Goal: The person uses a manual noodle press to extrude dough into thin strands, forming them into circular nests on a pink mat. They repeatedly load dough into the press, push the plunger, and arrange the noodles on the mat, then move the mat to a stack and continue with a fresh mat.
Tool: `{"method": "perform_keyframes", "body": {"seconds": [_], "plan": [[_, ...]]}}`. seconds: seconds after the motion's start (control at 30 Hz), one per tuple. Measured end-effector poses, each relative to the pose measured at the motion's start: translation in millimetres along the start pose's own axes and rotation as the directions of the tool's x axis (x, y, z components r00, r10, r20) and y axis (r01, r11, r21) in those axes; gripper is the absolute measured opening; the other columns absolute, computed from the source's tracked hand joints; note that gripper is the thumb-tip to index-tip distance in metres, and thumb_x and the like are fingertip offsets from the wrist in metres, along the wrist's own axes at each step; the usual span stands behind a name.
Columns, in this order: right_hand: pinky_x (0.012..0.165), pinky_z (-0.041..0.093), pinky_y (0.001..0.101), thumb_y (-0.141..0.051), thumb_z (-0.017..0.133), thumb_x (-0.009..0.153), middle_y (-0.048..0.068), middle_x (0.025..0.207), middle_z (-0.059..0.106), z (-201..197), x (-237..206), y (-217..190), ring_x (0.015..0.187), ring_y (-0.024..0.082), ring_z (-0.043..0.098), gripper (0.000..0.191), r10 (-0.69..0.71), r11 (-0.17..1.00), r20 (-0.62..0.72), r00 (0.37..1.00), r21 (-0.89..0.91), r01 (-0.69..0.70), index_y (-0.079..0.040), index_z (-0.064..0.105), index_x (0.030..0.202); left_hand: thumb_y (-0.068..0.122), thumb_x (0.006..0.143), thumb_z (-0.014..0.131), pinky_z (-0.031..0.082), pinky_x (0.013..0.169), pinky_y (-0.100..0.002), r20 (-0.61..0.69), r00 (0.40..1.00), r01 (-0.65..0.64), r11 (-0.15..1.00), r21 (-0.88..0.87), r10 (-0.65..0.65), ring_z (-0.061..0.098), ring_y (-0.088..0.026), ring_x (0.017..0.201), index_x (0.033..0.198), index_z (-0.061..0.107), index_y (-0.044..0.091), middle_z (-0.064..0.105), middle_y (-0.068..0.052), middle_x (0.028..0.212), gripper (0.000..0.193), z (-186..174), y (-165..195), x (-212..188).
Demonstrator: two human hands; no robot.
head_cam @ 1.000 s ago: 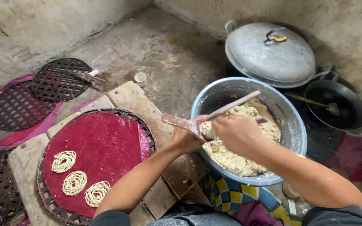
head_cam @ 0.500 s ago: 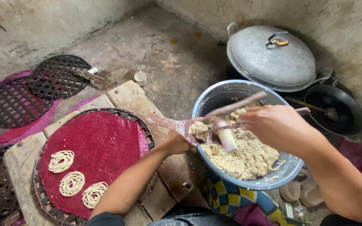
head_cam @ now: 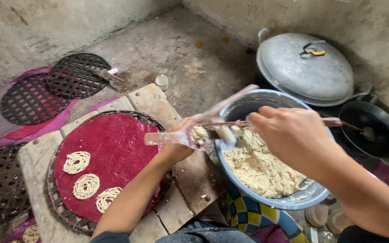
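Dough: pale, crumbly mass [head_cam: 257,168] fills the blue basin [head_cam: 314,198]; judged soft and sticky, best scooped in small lumps.
Press: wooden noodle press [head_cam: 181,136] held over the basin's near-left rim, dough packed at its mouth; looks stiff and light, gripped by its handles.
Left hand: [head_cam: 178,144] wrapped around the press.
Right hand: [head_cam: 289,135] fingers curled on the press's long handle, above the basin.
Tray: red woven tray [head_cam: 113,148] left of the basin carries three noodle coils [head_cam: 86,185].

No packages, labels, signs or screens show anywhere around the hands; only bare cookware, woven mats and dough are in view.
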State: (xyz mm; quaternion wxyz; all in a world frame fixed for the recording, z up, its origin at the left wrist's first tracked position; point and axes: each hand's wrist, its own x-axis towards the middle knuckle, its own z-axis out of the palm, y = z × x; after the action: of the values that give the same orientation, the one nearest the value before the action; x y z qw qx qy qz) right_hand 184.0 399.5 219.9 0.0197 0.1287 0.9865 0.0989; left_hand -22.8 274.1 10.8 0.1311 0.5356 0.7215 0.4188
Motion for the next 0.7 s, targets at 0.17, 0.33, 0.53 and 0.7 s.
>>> {"method": "perform_keyframes", "body": {"seconds": [0.17, 0.33, 0.53, 0.7], "plan": [[0.065, 0.058, 0.0406, -0.015, 0.057, 0.088, 0.004, 0.094, 0.070, 13, 16, -5, 0.082, 0.025, 0.073, 0.031, -0.022, 0.998, 0.171, 0.985, -0.057, 0.032, -0.016, 0.065, 0.118, 0.026, 0.086, 0.077, 0.051, 0.101, -0.044, -0.133, 0.931, -0.327, 0.939, 0.105, 0.339, 0.061, -0.034, 0.122, 0.133, 0.058, 0.007, 0.064, -0.016, 0.132, 0.054, 3, 3, 14], [0.065, 0.059, 0.0351, -0.018, 0.058, 0.087, 0.022, 0.138, 0.064, 54, 12, -19, 0.082, 0.022, 0.074, 0.033, -0.146, 0.907, 0.001, 0.989, -0.399, 0.134, -0.007, 0.064, 0.118, 0.029, 0.082, 0.081, 0.052, 0.096, -0.045, -0.091, 0.953, -0.289, 0.957, 0.000, 0.288, 0.063, -0.034, 0.119, 0.130, 0.062, 0.008, 0.066, -0.015, 0.129, 0.055, 32, 18, 39], [0.052, 0.057, 0.0354, -0.023, 0.055, 0.099, 0.007, 0.095, 0.075, 103, -49, 46, 0.068, 0.021, 0.073, 0.022, 0.247, 0.964, -0.084, 0.965, 0.119, -0.236, -0.013, 0.067, 0.114, 0.034, 0.083, 0.077, 0.059, 0.091, -0.041, -0.045, 0.999, -0.030, 0.989, -0.145, 0.024, 0.069, -0.026, 0.109, 0.126, 0.065, 0.012, 0.069, -0.013, 0.123, 0.050, 43, 17, 64], [0.045, 0.051, 0.0331, -0.019, 0.055, 0.099, 0.010, 0.077, 0.072, 182, -30, 38, 0.052, 0.018, 0.063, 0.030, 0.457, 0.696, -0.094, 0.885, 0.657, -0.289, -0.011, 0.066, 0.126, 0.038, 0.074, 0.083, 0.054, 0.090, -0.049, -0.349, 0.826, -0.318, 0.878, 0.357, 0.442, 0.061, -0.043, 0.113, 0.113, 0.066, 0.016, 0.044, -0.033, 0.147, 0.048, 57, 22, 70]]}}
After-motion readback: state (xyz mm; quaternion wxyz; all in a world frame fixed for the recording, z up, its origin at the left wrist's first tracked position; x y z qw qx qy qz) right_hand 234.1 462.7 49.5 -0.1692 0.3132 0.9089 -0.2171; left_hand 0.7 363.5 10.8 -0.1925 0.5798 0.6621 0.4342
